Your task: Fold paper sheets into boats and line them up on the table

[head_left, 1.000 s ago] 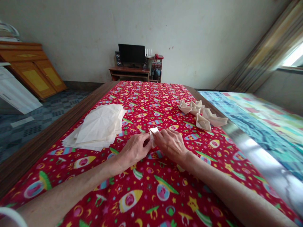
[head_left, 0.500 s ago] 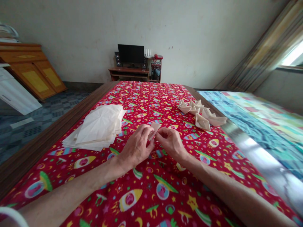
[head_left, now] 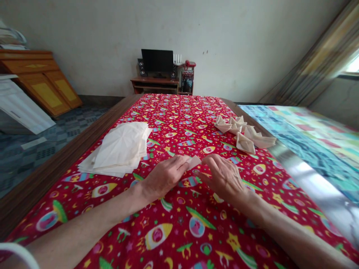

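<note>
My left hand [head_left: 168,173] pinches a small folded piece of paper [head_left: 194,162] whose pale end sticks out past the fingertips to the right. Just right of that end is my right hand [head_left: 223,175], its thumb and fingers apart with nothing between them. Left of my hands lies a stack of creased white paper sheets [head_left: 119,145]. On the right side of the table sit several folded paper boats [head_left: 245,144], grouped closely together.
A red cloth printed with rockets [head_left: 179,231] covers the table, whose dark wooden edge [head_left: 70,164] shows at the left. Beyond it stand a desk with a monitor [head_left: 157,60] and speakers. At right is a bed with a patterned cover [head_left: 308,145]; at left, a wooden cabinet [head_left: 50,89].
My right hand has drawn away from the folded paper and opened, moving right. My left hand has turned the paper lower, pointing to the right. The view has shifted slightly.
</note>
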A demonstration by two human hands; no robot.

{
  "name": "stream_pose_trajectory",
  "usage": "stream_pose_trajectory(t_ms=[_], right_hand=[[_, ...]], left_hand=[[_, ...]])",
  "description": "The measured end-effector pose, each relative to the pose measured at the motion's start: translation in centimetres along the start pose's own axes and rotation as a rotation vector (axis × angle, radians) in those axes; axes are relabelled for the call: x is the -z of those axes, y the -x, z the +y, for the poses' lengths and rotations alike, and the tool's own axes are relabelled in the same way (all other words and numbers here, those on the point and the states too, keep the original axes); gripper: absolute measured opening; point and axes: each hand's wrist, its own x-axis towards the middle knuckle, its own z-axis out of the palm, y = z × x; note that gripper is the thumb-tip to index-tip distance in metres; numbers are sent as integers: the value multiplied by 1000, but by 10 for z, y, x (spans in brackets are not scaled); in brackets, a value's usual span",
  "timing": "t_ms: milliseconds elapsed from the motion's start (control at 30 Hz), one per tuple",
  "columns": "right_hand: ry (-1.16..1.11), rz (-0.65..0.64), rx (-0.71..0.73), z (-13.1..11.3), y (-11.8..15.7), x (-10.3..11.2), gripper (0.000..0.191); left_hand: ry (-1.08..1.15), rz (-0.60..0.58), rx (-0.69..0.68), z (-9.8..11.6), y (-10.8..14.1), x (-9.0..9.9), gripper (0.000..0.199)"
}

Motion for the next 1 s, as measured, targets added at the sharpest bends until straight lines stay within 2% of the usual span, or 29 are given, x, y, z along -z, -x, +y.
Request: stream_pose_trajectory(t_ms=[100, 200, 267, 333, 400, 467, 533, 767, 1000], right_hand=[[140, -16, 29, -3, 0, -1, 13], [83, -116, 103, 2, 2, -6, 16], [9, -121, 107, 9, 4, -9, 20], [-98, -33, 73, 14, 5, -11, 18], [-215, 84, 35, 16, 3, -11, 16], [-306, 153, 12, 16, 0, -11, 16], [-345, 160, 2, 15, -2, -14, 18], [-171, -16, 58, 25, 4, -34, 17], [-94, -242, 292, 22, -1, -14, 21]], left_hand=[[38, -12, 2, 3, 0, -3, 19], [110, 41, 46, 5, 0, -10, 28], [154, 87, 104, 3, 0, -15, 37], [179, 132, 168, -1, 1, -19, 43], [188, 173, 212, -5, 0, -19, 41], [184, 193, 201, -8, 0, -17, 29], [162, 193, 157, -10, -1, -14, 17], [123, 57, 84, -9, 1, -15, 19], [402, -41, 95, -11, 7, -20, 28]])
